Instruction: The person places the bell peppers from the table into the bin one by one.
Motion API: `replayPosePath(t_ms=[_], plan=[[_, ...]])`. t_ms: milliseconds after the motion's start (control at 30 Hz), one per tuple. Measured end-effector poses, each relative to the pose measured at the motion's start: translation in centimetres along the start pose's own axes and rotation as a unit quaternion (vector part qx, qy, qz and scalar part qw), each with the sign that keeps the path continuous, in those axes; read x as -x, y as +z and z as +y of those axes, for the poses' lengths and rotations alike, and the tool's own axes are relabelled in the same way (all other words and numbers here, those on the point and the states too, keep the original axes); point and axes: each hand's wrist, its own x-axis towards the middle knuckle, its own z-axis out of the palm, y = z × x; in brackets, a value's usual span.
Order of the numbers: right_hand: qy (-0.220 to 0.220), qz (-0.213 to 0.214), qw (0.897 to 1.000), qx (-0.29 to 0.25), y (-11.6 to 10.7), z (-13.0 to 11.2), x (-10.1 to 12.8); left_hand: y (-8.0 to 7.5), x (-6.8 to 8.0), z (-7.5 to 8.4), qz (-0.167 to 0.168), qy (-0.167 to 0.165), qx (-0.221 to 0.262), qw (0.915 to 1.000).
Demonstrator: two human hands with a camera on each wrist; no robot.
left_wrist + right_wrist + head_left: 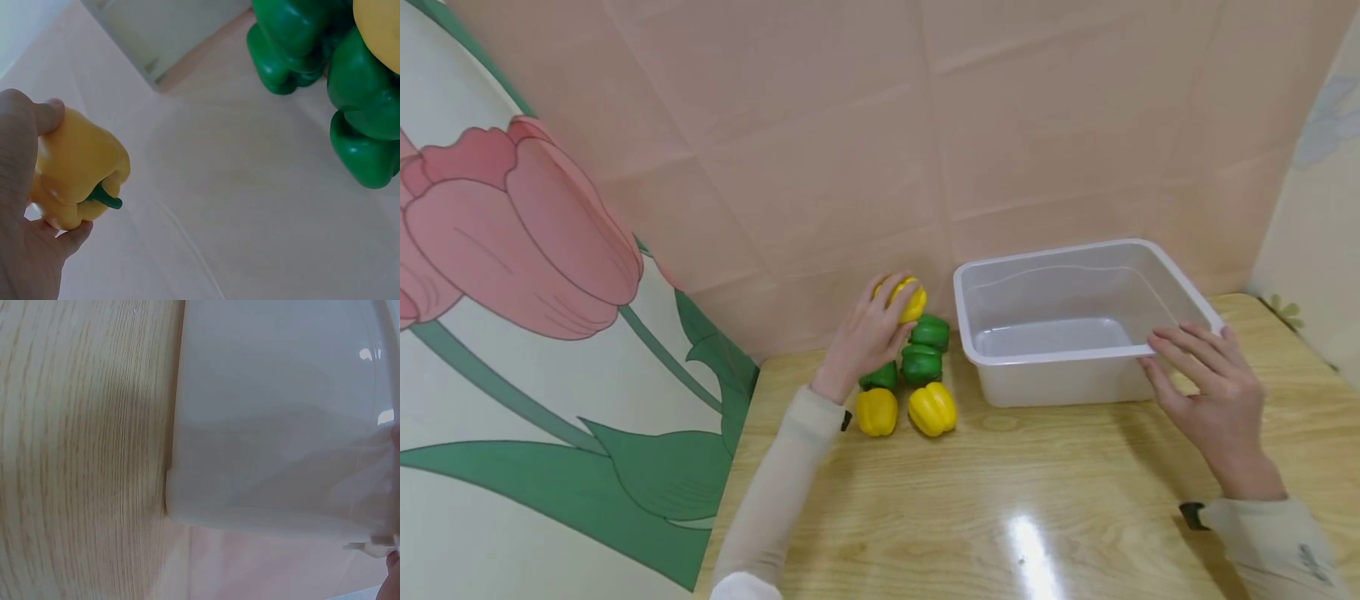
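Note:
My left hand (867, 333) grips a yellow bell pepper (912, 300) lifted above a small pile; the left wrist view shows that pepper (78, 169) with its green stem held between thumb and fingers. Below it lie green peppers (921, 362) and two yellow peppers (932, 408) on the wooden table (1000, 508). The green peppers (362, 119) fill the top right of the left wrist view. My right hand (1206, 379) rests with straight fingers against the near right corner of a clear plastic tub (1078, 354), which holds nothing. The tub's wall (275, 425) fills the right wrist view.
A pink cloth backdrop (925, 142) stands right behind the peppers and tub. A panel painted with a tulip (520, 242) walls off the table's left side. Bare wood lies in front of the tub and peppers.

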Motion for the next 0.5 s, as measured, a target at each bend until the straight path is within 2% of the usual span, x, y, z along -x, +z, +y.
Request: replayPosePath(t_ms=[233,500], plan=[[0.001,0.001,1.000,-0.002,0.0,-0.2,0.0,0.1,-0.8,0.0,0.002,-0.002,0.004,1.0000],[-0.015,0.016,1.000,-0.006,0.3,-0.2,-0.2,0.4,-2.4,1.0,0.016,0.009,0.012,0.9998]])
